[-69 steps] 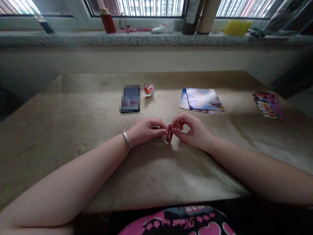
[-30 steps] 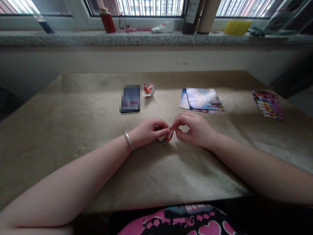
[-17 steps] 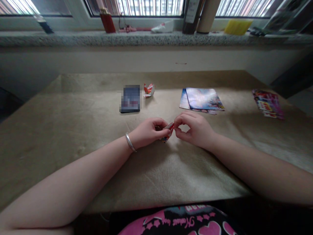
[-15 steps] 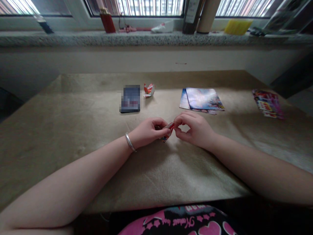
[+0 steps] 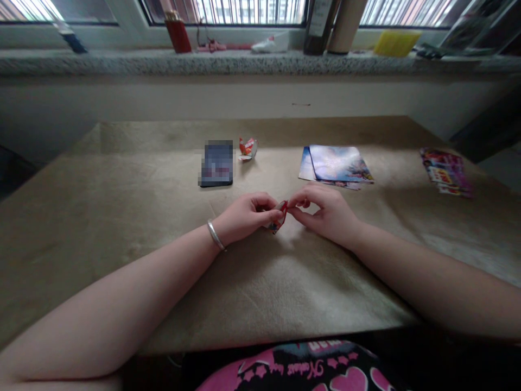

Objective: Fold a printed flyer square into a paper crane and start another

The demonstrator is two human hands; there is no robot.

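Note:
A small folded piece of red and white printed paper (image 5: 279, 216) is held between both hands just above the beige table cover (image 5: 122, 217). My left hand (image 5: 244, 217) pinches its left side with thumb and fingers curled; a silver bangle (image 5: 213, 234) sits on that wrist. My right hand (image 5: 325, 212) pinches the paper's upper right edge with fingertips together. Most of the paper is hidden by my fingers.
Behind my hands lie a dark phone (image 5: 217, 163), another small folded red and white paper (image 5: 247, 148) and a stack of colourful square sheets (image 5: 337, 165). More printed sheets (image 5: 445, 171) lie at the far right. The windowsill (image 5: 244, 62) holds a red cup (image 5: 178, 33), bottles and oddments.
The folded paper has gone from standing upright to tilted and tucked lower between my fingers. My right hand's fingertips have closed in flatter on its top edge. Both hands stay in place.

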